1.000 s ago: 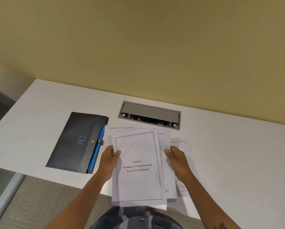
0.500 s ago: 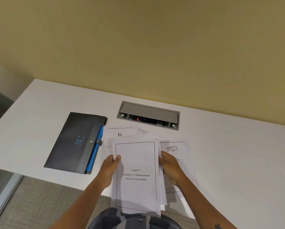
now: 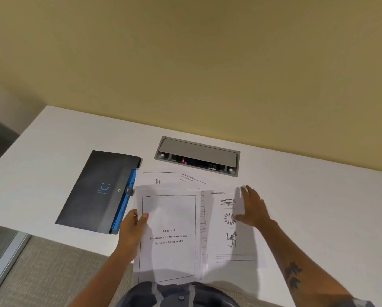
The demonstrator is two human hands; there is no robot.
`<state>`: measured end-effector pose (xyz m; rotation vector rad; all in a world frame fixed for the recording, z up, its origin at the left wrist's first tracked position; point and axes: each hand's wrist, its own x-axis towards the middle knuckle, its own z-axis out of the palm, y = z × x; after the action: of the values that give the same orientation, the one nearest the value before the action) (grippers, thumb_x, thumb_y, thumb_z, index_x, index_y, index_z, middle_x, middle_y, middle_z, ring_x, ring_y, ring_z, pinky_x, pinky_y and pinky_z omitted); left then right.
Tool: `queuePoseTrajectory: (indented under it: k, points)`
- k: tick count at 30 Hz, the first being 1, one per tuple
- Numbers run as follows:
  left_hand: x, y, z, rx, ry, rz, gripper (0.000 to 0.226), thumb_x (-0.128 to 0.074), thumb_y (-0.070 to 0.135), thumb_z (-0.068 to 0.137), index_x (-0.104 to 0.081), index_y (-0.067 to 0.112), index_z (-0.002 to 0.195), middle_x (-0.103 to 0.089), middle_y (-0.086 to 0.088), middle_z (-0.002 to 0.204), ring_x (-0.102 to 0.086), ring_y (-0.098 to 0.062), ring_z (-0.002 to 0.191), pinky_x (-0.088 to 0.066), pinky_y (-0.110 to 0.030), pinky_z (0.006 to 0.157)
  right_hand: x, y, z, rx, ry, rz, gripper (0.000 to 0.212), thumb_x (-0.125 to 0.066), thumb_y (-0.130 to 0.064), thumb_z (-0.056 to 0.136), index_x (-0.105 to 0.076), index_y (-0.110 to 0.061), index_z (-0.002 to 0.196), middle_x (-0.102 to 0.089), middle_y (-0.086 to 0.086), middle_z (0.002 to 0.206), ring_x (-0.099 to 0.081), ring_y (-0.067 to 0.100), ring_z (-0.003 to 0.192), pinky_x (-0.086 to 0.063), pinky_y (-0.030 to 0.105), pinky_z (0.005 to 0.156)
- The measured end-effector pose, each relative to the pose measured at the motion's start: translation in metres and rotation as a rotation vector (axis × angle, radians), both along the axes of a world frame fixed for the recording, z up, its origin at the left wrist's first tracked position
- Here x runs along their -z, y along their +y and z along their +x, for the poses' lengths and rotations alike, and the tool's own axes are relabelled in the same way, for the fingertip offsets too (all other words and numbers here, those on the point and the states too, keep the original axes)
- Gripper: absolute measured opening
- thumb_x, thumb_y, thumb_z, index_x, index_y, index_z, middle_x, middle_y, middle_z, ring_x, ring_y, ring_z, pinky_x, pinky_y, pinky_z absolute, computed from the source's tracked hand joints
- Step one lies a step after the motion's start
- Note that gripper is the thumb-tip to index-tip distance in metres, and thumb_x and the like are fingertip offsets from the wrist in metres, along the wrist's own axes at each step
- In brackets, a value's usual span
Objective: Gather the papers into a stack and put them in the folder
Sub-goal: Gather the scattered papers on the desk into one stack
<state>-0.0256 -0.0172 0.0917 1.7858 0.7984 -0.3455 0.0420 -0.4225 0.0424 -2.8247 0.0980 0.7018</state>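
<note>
1. Pinching the left edge of the title page [image 3: 168, 235], the left hand [image 3: 133, 227] has its thumb on top and its fingers underneath; the page reads "Chapter 3" inside a ruled border and juts out past the table's near edge.
2. Right hand [image 3: 253, 208] is open and flat, fingers spread, palm down over the sheet with figures [image 3: 230, 231]; it grips nothing.
3. That sheet lies on the table [image 3: 318, 207] just right of the title page, with another sheet's edge showing between them.
4. Two more sheets [image 3: 163, 179] lie farther back, partly covered by the title page, one of them skewed.
5. Folder [image 3: 99, 189], dark with a blue smile mark and blue inner tabs, lies closed on the table to the left of the papers, its right edge just beside the left hand.
6. Outlet box [image 3: 197, 155], grey and set into the table, sits behind the papers near the yellow wall [image 3: 185, 63].
</note>
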Motion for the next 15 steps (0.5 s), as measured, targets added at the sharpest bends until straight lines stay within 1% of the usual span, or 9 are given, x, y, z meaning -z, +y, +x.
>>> queuePoseTrajectory:
  k: [1,3,5,6,10,12,13,14,15]
  points:
    - [0.000,0.003,-0.002,-0.009,-0.006,0.003,0.019,-0.061,0.033,0.102,-0.056,0.020,0.115,-0.071,-0.006,0.103,-0.072,-0.028,0.091,-0.056,-0.035,0.066,0.005,-0.007,0.001,-0.037,0.040,-0.065,0.136,-0.086,-0.063,0.066,-0.004,-0.016,0.165,-0.005,0.007,0.174,-0.010,0.035,0.159,-0.028,0.062,0.120]
    - [0.001,0.008,-0.005,-0.028,0.000,0.019,0.020,-0.061,0.033,0.102,-0.058,0.021,0.117,-0.072,-0.005,0.106,-0.072,-0.027,0.094,-0.057,-0.036,0.070,0.016,-0.018,-0.001,-0.101,0.131,-0.136,0.150,-0.084,-0.070,0.062,0.011,-0.016,0.164,0.007,0.006,0.174,0.000,0.037,0.160,-0.023,0.066,0.120]
    - [0.003,0.011,-0.007,-0.049,0.008,0.032,0.022,-0.060,0.034,0.102,-0.060,0.020,0.119,-0.073,-0.005,0.108,-0.072,-0.027,0.096,-0.058,-0.040,0.076,0.023,-0.022,-0.006,-0.145,0.170,-0.159,0.154,-0.084,-0.071,0.062,0.018,-0.015,0.163,0.015,0.005,0.174,0.006,0.037,0.161,-0.018,0.067,0.121]
    - [0.004,0.011,-0.008,-0.057,0.014,0.032,0.022,-0.060,0.035,0.102,-0.060,0.021,0.119,-0.073,-0.004,0.109,-0.071,-0.028,0.098,-0.059,-0.043,0.080,0.025,-0.023,-0.009,-0.152,0.161,-0.166,0.154,-0.084,-0.070,0.063,0.019,-0.015,0.163,0.014,0.005,0.174,0.006,0.037,0.161,-0.018,0.067,0.121]
    - [0.003,0.011,-0.008,-0.079,0.011,0.005,0.023,-0.062,0.034,0.101,-0.062,0.021,0.120,-0.073,-0.004,0.110,-0.071,-0.030,0.102,-0.060,-0.048,0.086,0.018,-0.020,-0.022,-0.139,0.055,-0.128,0.146,-0.087,-0.061,0.068,0.012,-0.014,0.165,-0.003,0.003,0.175,-0.002,0.033,0.161,-0.014,0.062,0.123]
    - [0.002,0.010,-0.007,-0.083,0.000,-0.005,0.024,-0.063,0.034,0.101,-0.063,0.019,0.119,-0.073,-0.005,0.111,-0.071,-0.031,0.103,-0.060,-0.051,0.090,0.016,-0.016,-0.031,-0.088,-0.004,-0.049,0.141,-0.091,-0.052,0.067,0.003,-0.018,0.166,-0.023,0.004,0.171,-0.014,0.032,0.159,-0.015,0.058,0.124]
    - [0.001,0.009,-0.006,-0.083,-0.006,-0.008,0.023,-0.063,0.033,0.101,-0.063,0.018,0.119,-0.073,-0.006,0.110,-0.071,-0.031,0.102,-0.061,-0.049,0.088,0.016,-0.014,-0.035,-0.035,-0.029,-0.002,0.139,-0.094,-0.046,0.065,-0.003,-0.019,0.167,-0.036,0.006,0.165,-0.025,0.032,0.155,-0.020,0.055,0.123]
    - [0.000,0.007,-0.005,-0.078,-0.007,-0.010,0.022,-0.062,0.032,0.101,-0.063,0.017,0.118,-0.073,-0.006,0.109,-0.071,-0.030,0.100,-0.061,-0.046,0.085,0.015,-0.011,-0.039,0.031,-0.045,0.040,0.136,-0.096,-0.040,0.063,-0.009,-0.020,0.166,-0.047,0.008,0.156,-0.037,0.031,0.147,-0.029,0.051,0.119]
    - [-0.002,0.005,-0.005,-0.076,-0.014,-0.014,0.019,-0.062,0.031,0.101,-0.063,0.018,0.116,-0.073,-0.006,0.108,-0.072,-0.030,0.099,-0.061,-0.045,0.083,0.014,-0.008,-0.043,0.102,-0.045,0.063,0.134,-0.097,-0.036,0.063,-0.012,-0.021,0.165,-0.054,0.010,0.146,-0.047,0.032,0.137,-0.038,0.047,0.112]
